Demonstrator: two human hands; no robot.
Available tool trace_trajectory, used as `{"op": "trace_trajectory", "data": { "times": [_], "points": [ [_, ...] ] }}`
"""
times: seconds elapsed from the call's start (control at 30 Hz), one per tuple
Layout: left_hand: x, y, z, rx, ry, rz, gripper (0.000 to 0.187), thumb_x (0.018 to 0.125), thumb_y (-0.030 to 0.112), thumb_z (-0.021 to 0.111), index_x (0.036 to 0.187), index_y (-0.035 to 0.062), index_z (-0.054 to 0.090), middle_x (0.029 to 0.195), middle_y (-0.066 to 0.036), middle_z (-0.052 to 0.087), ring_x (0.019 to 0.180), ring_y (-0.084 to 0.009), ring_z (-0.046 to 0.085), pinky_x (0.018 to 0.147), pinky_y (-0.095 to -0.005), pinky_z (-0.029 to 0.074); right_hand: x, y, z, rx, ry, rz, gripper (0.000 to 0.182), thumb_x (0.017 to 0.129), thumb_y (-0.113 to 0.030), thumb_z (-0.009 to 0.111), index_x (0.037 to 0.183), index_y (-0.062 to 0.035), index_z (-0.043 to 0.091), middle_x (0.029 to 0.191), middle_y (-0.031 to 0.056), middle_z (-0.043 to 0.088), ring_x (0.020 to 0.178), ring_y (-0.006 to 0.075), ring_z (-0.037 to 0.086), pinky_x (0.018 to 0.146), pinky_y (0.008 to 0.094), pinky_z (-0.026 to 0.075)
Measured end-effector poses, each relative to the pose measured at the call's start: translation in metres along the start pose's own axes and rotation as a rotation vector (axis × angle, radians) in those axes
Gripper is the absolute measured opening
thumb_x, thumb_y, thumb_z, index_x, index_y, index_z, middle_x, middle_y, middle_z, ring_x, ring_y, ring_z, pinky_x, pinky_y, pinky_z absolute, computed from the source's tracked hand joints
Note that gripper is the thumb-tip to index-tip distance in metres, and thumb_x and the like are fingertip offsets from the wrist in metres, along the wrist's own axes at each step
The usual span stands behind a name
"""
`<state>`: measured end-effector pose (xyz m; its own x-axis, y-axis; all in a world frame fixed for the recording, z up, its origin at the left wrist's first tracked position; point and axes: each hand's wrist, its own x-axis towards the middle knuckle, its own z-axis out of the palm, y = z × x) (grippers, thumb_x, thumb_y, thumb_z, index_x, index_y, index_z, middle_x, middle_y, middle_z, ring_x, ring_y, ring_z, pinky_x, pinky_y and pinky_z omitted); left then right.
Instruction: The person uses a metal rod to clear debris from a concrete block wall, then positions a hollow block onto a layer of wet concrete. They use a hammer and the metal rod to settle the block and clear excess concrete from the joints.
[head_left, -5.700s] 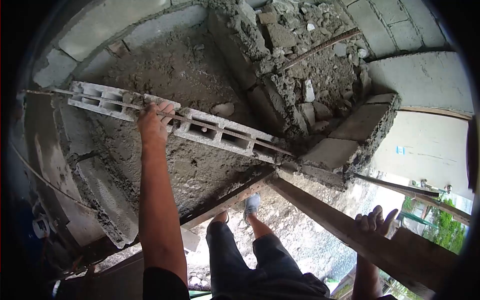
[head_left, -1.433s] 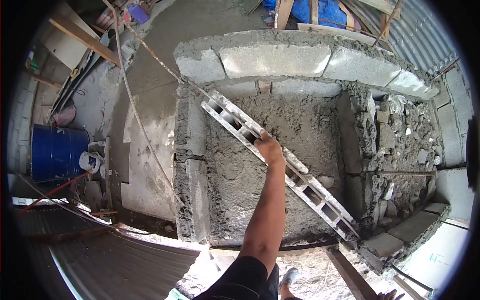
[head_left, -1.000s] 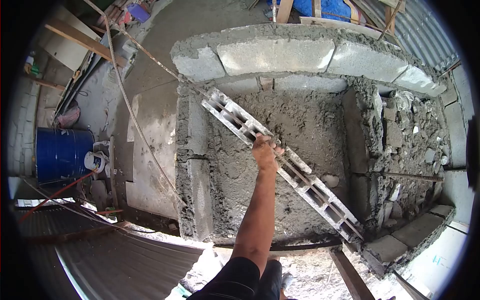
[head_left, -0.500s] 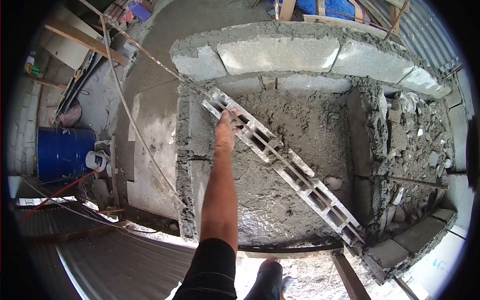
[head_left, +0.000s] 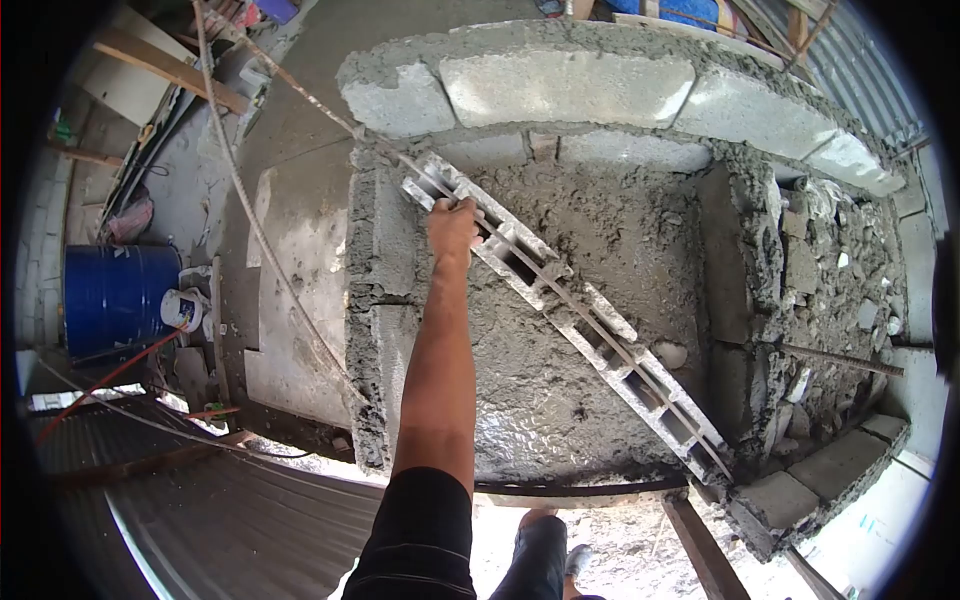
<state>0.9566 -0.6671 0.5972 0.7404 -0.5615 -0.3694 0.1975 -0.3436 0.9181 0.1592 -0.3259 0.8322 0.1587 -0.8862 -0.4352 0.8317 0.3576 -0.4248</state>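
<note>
Across the centre of the frame lies a bed of wet grey mortar (head_left: 600, 300), bounded along the top by a course of concrete blocks (head_left: 565, 88) and along the left by a second course, its blocks (head_left: 390, 340) smeared with mortar. At the right edge of the bed, a mortar-coated partition (head_left: 730, 290) separates it from a cavity of broken rubble (head_left: 830, 270). Left of the structure, a bare concrete floor (head_left: 295, 250) fills the middle left of the frame, with a blue drum (head_left: 115, 300) at the far left and corrugated metal sheeting (head_left: 230, 530) at the lower left.

A row of hollow concrete blocks (head_left: 590, 320) runs diagonally from the upper centre down to the lower right, cores facing up. A taut guide string (head_left: 560, 290) (thin, partly lost against the mortar) follows the row from end to end. A long steel rebar (head_left: 235, 190) leans across the floor at the upper left.

The left hand (head_left: 452, 222), arm extended from the bottom centre, rests at the upper end of the row, fingers curled over the near edge of the first block; the thumb is hidden, so a full clamp cannot be confirmed. The right hand is outside the frame. A shoe (head_left: 575, 560) is visible at the bottom centre.
</note>
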Motion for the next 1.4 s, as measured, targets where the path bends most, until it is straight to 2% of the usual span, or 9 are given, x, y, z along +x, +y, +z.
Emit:
{"op": "trace_trajectory", "data": {
  "times": [0.13,0.23,0.33,0.5,0.57,0.83,1.03,1.1,1.4],
  "points": [
    [0.072,-0.07,0.001,0.459,0.179,0.221,0.056,0.085,0.037,0.073,0.114,-0.008,0.058,0.099,-0.023,0.07,0.09,-0.0355,0.069,0.08,-0.0418,0.055,-0.029,-0.034,-0.021,-0.092,-0.023,0.085,0.072,0.097,-0.064,0.04,0.135,-0.0049,0.054,0.12,0.0197,0.063,0.108,0.0317,0.054,0.099,0.0526,0.037],
    [-0.015,-0.047,0.02,0.433,0.317,0.276,0.068,0.085,0.05,0.071,0.109,-0.0118,0.06,0.09,-0.021,0.069,0.078,-0.0332,0.068,0.068,-0.0406,0.056,-0.062,-0.042,-0.01,1.3,0.335,-0.149,0.059,0.095,-0.06,0.04,0.117,-0.0071,0.054,0.102,0.0111,0.055,0.1,0.0255,0.046,0.102,0.0637,0.022],
    [-0.077,-0.039,0.05,0.334,-0.058,-0.209,0.063,0.09,0.054,0.064,0.1,-0.0088,0.066,0.088,-0.02,0.069,0.065,-0.0225,0.066,0.05,-0.0366,0.052,-0.034,-0.014,0.007,-0.392,0.345,-0.242,0.069,0.1,-0.067,0.024,0.102,-0.0076,0.06,0.057,0.0049,0.054,0.048,0.0208,0.05,0.075,0.0405,0.047],
    [-0.028,-0.136,0.06,0.448,0.096,0.122,0.044,0.101,0.035,0.05,0.103,-0.0052,0.066,0.092,-0.023,0.07,0.067,-0.0281,0.069,0.047,-0.0392,0.051,-0.013,0.002,0.034,-0.424,0.474,-0.353,0.069,0.099,-0.067,0.026,0.084,-0.0065,0.057,0.049,0.0012,0.041,0.045,0.0214,0.05,0.076,0.0435,0.052],
    [-0.037,-0.121,0.057,1.632,0.047,0.69,0.041,0.1,0.03,0.045,0.102,-0.0047,0.067,0.098,-0.025,0.07,0.08,-0.0368,0.071,0.059,-0.0463,0.056,-0.012,-0.002,0.032,-0.393,0.45,-0.354,0.072,0.098,-0.067,0.025,0.085,-0.0046,0.058,0.048,0.0021,0.041,0.045,0.0223,0.05,0.078,0.0443,0.053],
    [-0.036,-0.121,0.059,0.823,0.043,0.208,0.049,0.1,0.04,0.043,0.107,-0.0037,0.066,0.104,-0.026,0.069,0.098,-0.0454,0.065,0.083,-0.0502,0.053,-0.019,0.0,0.02,-0.353,0.353,-0.315,0.078,0.097,-0.069,0.022,0.092,-0.0025,0.061,0.049,0.0055,0.044,0.045,0.0245,0.049,0.078,0.0435,0.051],
    [-0.017,-0.196,0.088,1.159,0.336,0.071,0.033,0.098,0.036,0.049,0.088,0.0116,0.069,0.085,-0.011,0.07,0.076,-0.0258,0.07,0.063,-0.0376,0.056,-0.042,-0.075,-0.078,-0.189,-0.355,0.202,0.06,0.1,-0.055,0.039,0.149,-0.0201,0.042,0.144,0.0124,0.048,0.114,0.0362,0.056,0.104,0.0523,0.041],
    [-0.097,-0.075,0.092,1.006,0.259,0.016,0.039,0.099,0.041,0.044,0.088,0.013,0.068,0.087,-0.01,0.071,0.079,-0.0274,0.072,0.065,-0.0395,0.057,-0.018,-0.024,-0.019,0.254,-0.478,0.168,0.082,0.097,-0.064,0.04,0.152,-0.0034,0.031,0.158,0.022,0.026,0.149,0.0402,0.009,0.122,0.0537,-0.002],
    [-0.102,-0.033,0.072,0.468,0.196,-0.054,0.065,0.095,0.036,0.057,0.133,-0.0114,0.035,0.121,-0.037,0.057,0.113,-0.0473,0.059,0.091,-0.0533,0.048,-0.003,-0.017,-0.009,0.144,-0.346,0.163,0.084,0.096,-0.067,0.039,0.148,-0.0015,0.037,0.149,0.0229,0.041,0.141,0.0425,0.029,0.121,0.0545,0.005]
  ]
}}
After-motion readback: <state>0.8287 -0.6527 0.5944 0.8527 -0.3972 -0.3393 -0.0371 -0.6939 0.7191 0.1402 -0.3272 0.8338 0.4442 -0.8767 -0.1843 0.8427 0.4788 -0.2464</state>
